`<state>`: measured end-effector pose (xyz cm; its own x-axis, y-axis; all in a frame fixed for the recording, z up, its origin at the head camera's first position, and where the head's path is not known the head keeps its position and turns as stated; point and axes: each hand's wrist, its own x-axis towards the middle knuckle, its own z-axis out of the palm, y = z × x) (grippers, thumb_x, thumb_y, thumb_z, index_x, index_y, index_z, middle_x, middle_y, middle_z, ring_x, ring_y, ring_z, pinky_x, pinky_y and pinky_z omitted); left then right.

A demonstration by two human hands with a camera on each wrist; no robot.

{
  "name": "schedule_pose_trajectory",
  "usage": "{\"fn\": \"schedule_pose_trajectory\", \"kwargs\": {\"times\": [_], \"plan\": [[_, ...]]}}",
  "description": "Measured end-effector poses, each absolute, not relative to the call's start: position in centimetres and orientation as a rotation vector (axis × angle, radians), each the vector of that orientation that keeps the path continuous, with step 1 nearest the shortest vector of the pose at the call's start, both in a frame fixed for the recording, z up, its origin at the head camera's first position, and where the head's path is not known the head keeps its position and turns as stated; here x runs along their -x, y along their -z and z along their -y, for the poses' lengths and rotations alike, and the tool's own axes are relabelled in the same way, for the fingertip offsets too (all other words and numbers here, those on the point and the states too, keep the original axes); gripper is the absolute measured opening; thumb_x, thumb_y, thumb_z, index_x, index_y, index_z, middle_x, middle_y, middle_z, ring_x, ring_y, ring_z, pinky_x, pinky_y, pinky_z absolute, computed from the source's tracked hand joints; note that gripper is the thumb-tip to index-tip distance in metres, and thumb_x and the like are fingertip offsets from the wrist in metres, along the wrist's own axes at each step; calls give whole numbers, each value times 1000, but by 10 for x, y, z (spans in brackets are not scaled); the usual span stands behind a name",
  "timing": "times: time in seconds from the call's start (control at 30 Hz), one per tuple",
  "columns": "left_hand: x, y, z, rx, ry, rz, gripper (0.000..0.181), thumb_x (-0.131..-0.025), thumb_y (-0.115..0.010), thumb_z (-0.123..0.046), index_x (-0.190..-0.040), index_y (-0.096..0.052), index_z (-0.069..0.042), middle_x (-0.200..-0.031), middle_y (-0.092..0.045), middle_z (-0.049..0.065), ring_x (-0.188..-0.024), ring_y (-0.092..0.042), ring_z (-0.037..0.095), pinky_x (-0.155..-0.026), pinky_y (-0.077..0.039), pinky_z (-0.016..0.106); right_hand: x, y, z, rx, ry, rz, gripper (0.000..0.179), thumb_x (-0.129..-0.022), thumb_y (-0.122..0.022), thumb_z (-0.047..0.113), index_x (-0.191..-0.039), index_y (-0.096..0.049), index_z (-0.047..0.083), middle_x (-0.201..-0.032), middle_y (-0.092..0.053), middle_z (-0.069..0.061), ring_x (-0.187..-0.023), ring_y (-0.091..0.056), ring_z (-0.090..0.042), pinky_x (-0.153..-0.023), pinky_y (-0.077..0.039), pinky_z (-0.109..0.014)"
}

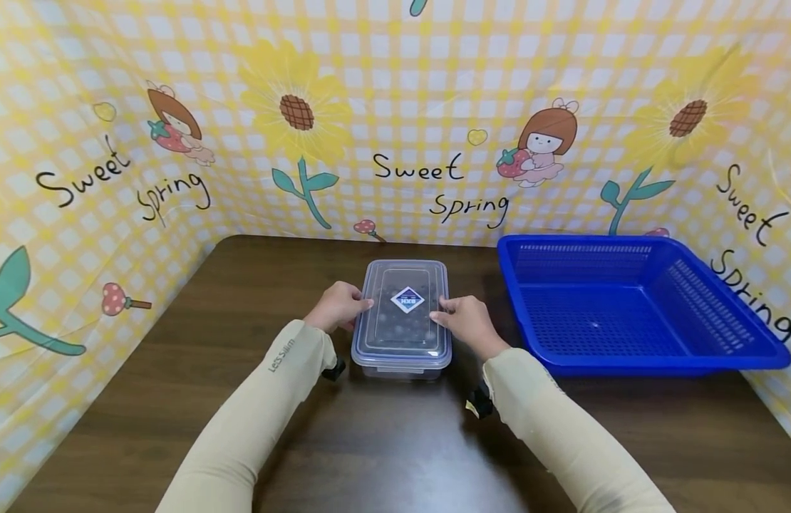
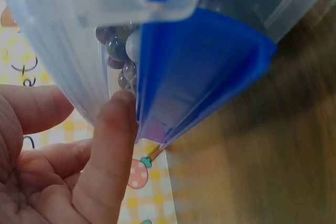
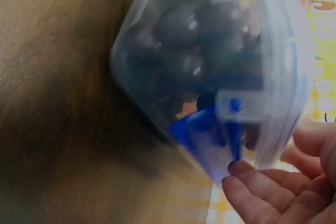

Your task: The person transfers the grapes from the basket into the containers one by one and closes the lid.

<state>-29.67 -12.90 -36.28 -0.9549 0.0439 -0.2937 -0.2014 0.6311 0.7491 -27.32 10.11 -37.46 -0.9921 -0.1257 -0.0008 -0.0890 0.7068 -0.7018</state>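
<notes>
A clear lidded plastic food container [image 1: 402, 331] sits on the brown table, a diamond-shaped blue and white label on its lid. Dark round balls [image 3: 181, 30] show through its wall, a few paler than the rest. My left hand [image 1: 339, 306] holds its left side, thumb over the lid's edge and fingers down the side. On the opposite side my right hand [image 1: 469, 320] does the same. Blue side clips show near the fingers: one blue clip [image 2: 194, 66] angles outward in the left wrist view, and another blue clip [image 3: 202, 129] is at the right fingertips.
To the right stands a large blue plastic basket [image 1: 524, 335] with perforated walls and nothing in it. Yellow checked cloth [image 1: 402, 107] with flowers and figures hangs behind the table [image 1: 383, 449] and along both sides. Light-coloured sleeves cover both forearms.
</notes>
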Motion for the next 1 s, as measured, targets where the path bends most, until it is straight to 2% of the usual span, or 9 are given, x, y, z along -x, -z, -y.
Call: {"fn": "schedule_pose_trajectory", "kwargs": {"times": [0.1, 0.17, 0.27, 0.33, 0.43, 0.5, 0.63, 0.8, 1.0], "plan": [[297, 363, 132, 144, -1224, -2556, 29, -96, -61, -19, -108, -64, 8, -88, -65, 15, -69, -63, 20, -63, -57, 33, 273, 380, -101, 119, 1299, -2823, 44, -86, -72, 20, -124, -60, 0, -124, -60, -14, -117, -56, -31, -94, -47, -42], [298, 362, 133, 147, -1216, -2556, 30, -96, -61, -19, -108, -64, 8, -88, -65, 15, -68, -64, 21, -63, -57, 33, 274, 383, -102, 59, 1448, -2736, 47, -87, -73, 18, -128, -59, -1, -126, -59, -17, -115, -58, -32, -93, -48, -44], [300, 361, 134, 148, -1205, -2554, 30, -95, -61, -19, -108, -64, 8, -88, -65, 16, -68, -64, 21, -63, -57, 33, 277, 387, -104, -109, 1672, -2459, 65, -88, -71, 18, -144, -41, 0, -142, -47, -20, -117, -55, -35, -93, -46, -51], [300, 361, 135, 152, -1199, -2547, 30, -95, -61, -19, -109, -64, 8, -88, -66, 16, -68, -65, 21, -63, -57, 33, 279, 389, -105, -225, 1742, -2272, 76, -90, -69, 19, -151, -25, 5, -144, -42, -23, -119, -53, -36, -92, -45, -56], [300, 362, 136, 150, -1200, -2535, 30, -96, -61, -19, -110, -64, 8, -87, -66, 15, -68, -65, 21, -64, -57, 34, 283, 389, -107, -300, 1747, -2129, 83, -92, -66, 19, -154, -13, 8, -138, -47, -23, -121, -50, -38, -93, -42, -60], [300, 362, 136, 146, -1205, -2528, 30, -96, -61, -19, -109, -64, 8, -86, -66, 15, -67, -65, 21, -64, -57, 35, 285, 390, -107, -310, 1754, -2079, 83, -92, -66, 19, -154, -12, 7, -129, -54, -25, -121, -50, -41, -93, -42, -60], [299, 362, 137, 132, -1205, -2521, 29, -96, -61, -19, -106, -64, 8, -82, -66, 13, -63, -64, 19, -64, -57, 35, 286, 390, -107, -327, 1754, -2035, 81, -92, -65, 19, -154, -15, 6, -125, -57, -24, -119, -52, -43, -92, -43, -60], [299, 362, 140, 135, -1210, -2522, 28, -96, -61, -19, -104, -65, 8, -81, -66, 13, -62, -64, 19, -63, -57, 35, 286, 387, -104, -317, 1726, -2080, 75, -92, -66, 21, -152, -23, 6, -131, -55, -22, -117, -54, -39, -94, -44, -57], [301, 363, 139, 131, -1212, -2526, 28, -95, -61, -18, -105, -64, 8, -82, -66, 13, -63, -65, 19, -63, -57, 35, 287, 380, -101, -346, 1683, -2145, 78, -91, -66, 19, -153, -20, 8, -143, -45, -19, -120, -52, -36, -97, -41, -55]]}}
